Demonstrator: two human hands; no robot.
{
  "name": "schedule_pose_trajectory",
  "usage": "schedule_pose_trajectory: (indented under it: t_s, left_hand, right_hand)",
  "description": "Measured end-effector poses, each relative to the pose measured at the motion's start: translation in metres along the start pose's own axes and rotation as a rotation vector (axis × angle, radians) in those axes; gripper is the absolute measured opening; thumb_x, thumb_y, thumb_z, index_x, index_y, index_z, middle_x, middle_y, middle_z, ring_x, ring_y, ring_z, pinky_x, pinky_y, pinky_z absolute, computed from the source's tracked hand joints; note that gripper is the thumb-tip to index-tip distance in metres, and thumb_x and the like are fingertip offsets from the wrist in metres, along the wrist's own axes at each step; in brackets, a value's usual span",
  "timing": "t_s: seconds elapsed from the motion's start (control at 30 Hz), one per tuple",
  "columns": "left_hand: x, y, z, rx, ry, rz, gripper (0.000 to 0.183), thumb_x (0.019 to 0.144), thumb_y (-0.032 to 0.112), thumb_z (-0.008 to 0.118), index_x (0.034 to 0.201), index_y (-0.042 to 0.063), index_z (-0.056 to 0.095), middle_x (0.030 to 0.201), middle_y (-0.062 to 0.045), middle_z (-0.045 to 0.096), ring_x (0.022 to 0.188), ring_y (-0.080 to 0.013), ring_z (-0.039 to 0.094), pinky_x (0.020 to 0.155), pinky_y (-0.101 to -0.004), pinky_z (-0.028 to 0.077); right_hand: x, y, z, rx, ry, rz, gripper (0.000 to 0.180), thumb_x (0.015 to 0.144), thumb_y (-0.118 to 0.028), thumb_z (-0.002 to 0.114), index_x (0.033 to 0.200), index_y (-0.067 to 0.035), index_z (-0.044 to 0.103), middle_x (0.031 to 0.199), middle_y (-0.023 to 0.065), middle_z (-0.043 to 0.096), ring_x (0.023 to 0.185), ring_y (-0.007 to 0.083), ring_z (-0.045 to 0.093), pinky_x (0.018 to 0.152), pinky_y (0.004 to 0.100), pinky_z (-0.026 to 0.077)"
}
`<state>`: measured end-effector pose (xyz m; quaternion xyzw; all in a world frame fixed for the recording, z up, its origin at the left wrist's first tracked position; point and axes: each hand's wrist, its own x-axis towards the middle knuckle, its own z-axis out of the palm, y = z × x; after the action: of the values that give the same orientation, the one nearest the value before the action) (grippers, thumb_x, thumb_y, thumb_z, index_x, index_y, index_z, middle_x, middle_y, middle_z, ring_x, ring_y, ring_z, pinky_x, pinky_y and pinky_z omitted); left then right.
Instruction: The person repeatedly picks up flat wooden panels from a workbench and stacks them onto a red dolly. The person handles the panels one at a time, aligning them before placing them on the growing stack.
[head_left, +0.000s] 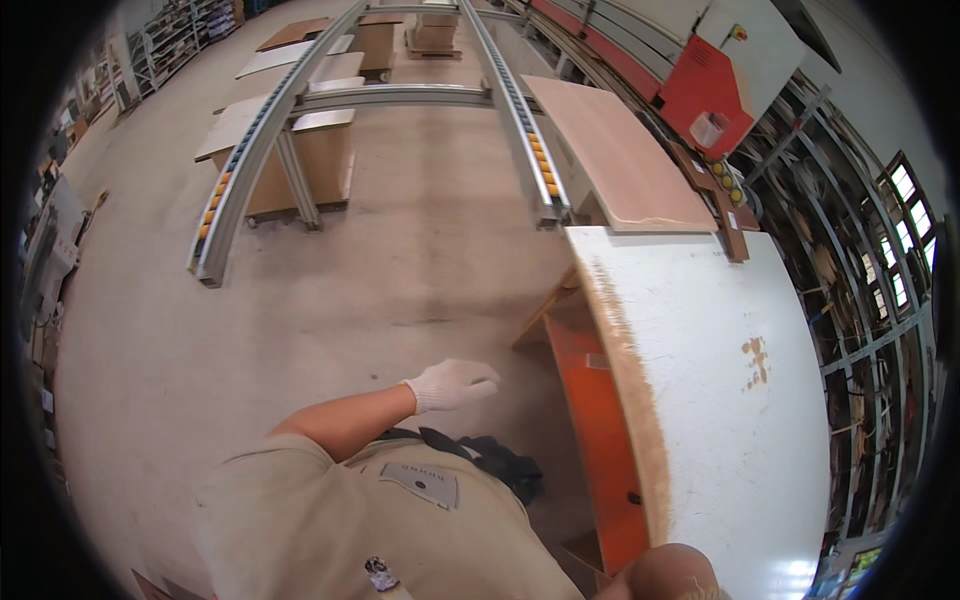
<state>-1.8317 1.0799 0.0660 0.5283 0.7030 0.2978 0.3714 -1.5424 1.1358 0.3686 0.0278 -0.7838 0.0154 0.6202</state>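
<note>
My left hand (454, 385) wears a white knitted glove and hangs in front of my body, over the concrete floor (360, 315). Its fingers curve loosely; nothing shows in them, but the palm side is hidden. Only the bent arm (671, 574) shows on my right, by the worktable's near end; my right hand is out of view. To my right stands a worktable with a scuffed white top (739, 442), its near edge worn down to brown. An orange panel (600, 442) stands below that edge. A cigarette-like stick (382, 576) with an ashy tip juts in at the bottom.
Two roller rails (259, 139) (517, 105) run away ahead, joined by a crossbar (394, 96). A pinkish wood panel (611, 154) lies past the worktable, beside brown strips (727, 217). Stacked boards (300, 176) stand by the left rail. Metal racking (862, 345) lines the right.
</note>
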Motion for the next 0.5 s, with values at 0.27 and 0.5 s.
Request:
schedule_pose_trajectory:
  t_s: [0.27, 0.5]
  left_hand:
    - [0.126, 0.179, -0.026, 0.127, -0.004, 0.605, 0.028, 0.101, 0.025, 0.067, 0.122, 0.008, 0.075, 0.117, -0.015, 0.076, 0.108, -0.0344, 0.072, 0.096, -0.0453, 0.057]
    - [0.237, 0.232, -0.027, 0.009, -0.059, 0.277, 0.042, 0.104, 0.035, 0.057, 0.13, 0.006, 0.071, 0.13, -0.015, 0.073, 0.124, -0.0315, 0.067, 0.11, -0.0393, 0.051]
  right_hand:
    - [0.007, 0.129, -0.061, 0.039, 0.065, -0.118, 0.049, 0.111, -0.035, 0.047, 0.15, -0.005, 0.052, 0.149, 0.0178, 0.056, 0.14, 0.0286, 0.054, 0.118, 0.0475, 0.045]
    - [-0.051, 0.237, -0.107, -0.188, 0.231, -0.032, 0.051, 0.112, -0.035, 0.046, 0.153, -0.006, 0.05, 0.154, 0.018, 0.054, 0.145, 0.0293, 0.052, 0.12, 0.0483, 0.044]
